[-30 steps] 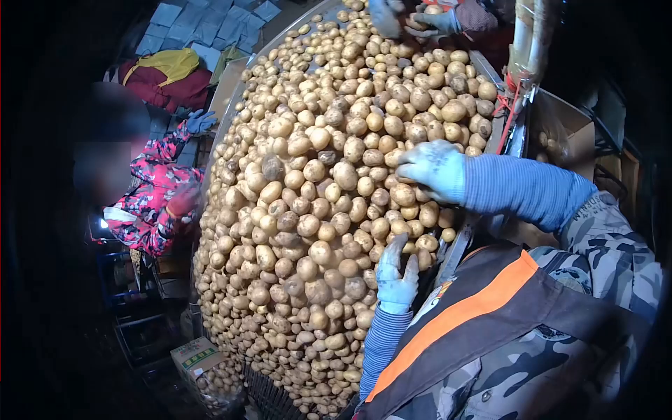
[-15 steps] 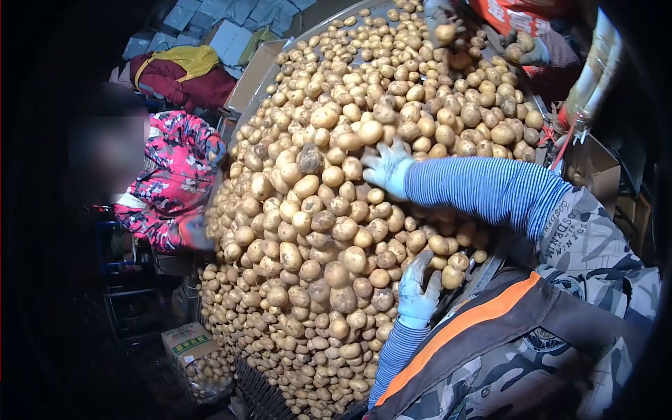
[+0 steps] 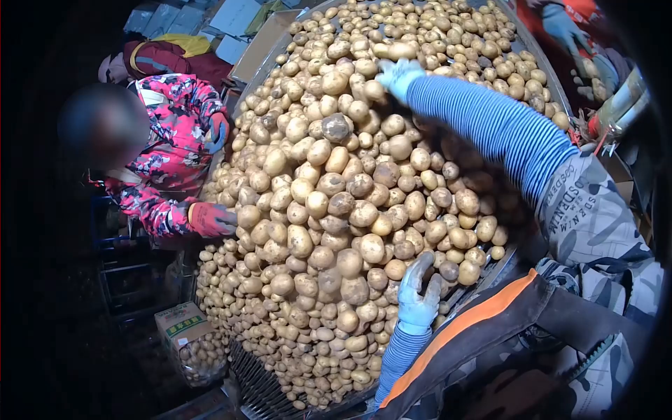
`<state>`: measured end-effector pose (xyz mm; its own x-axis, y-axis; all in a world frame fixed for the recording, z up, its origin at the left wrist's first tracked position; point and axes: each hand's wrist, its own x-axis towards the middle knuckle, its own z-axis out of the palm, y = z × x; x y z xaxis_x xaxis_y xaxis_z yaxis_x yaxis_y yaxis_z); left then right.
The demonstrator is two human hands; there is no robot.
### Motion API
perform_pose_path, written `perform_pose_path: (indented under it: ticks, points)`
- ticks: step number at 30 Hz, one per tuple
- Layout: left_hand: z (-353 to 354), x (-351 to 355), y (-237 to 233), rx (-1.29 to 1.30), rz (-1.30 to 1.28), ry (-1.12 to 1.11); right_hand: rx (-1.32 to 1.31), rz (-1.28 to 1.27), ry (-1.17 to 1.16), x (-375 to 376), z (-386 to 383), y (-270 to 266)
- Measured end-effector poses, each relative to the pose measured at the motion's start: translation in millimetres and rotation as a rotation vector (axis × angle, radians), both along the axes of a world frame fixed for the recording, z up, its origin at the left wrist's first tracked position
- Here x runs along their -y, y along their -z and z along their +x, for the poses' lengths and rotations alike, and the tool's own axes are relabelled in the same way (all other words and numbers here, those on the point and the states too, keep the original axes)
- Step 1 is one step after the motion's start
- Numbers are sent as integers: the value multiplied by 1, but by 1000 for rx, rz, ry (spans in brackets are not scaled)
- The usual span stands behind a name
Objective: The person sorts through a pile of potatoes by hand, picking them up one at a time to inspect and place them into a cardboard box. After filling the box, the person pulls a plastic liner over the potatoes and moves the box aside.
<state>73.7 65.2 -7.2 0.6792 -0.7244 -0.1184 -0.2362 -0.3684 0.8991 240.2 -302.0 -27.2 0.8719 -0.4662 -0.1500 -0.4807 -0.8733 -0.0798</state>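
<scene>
Potatoes (image 3: 336, 210): a deep heap of pale brown, earth-dusted tubers of mixed size, round to oval, a few darker and greyer. The heap covers the long table (image 3: 257, 383) from its barred near end to the far end.

Left hand (image 3: 416, 290): light blue glove, fingers spread apart and laid flat on the potatoes at the near edge of the heap, clamped on nothing.

Right hand (image 3: 399, 73): same glove, striped sleeve stretched across the heap, palm down on potatoes far up. Whether it grips one cannot be told.

Left side: a co-worker (image 3: 168, 140) in a red patterned jacket, red-gloved hand (image 3: 210, 218) touching the heap's edge. Below, a box (image 3: 183, 323) holding potatoes. Far right corner: another blue-gloved hand (image 3: 560, 21).
</scene>
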Motion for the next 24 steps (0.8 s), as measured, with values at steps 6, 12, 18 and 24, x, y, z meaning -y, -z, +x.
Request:
perform_pose_path:
  ticks: [6, 12, 18, 24]
  points:
    - [-6, 4, 11, -592, -195, -226, 139, -87, -77, 38, -34, -15]
    - [2, 34, 3, -1481, -938, -214, 39, 654, -697, -79, -125, -72]
    - [1, 10, 36, -1606, -797, -252, 302, -135, -596, -122, -73, 27]
    - [-3, -3, 52, -1624, -715, -267, -135, 103, -527, -124, -58, -21]
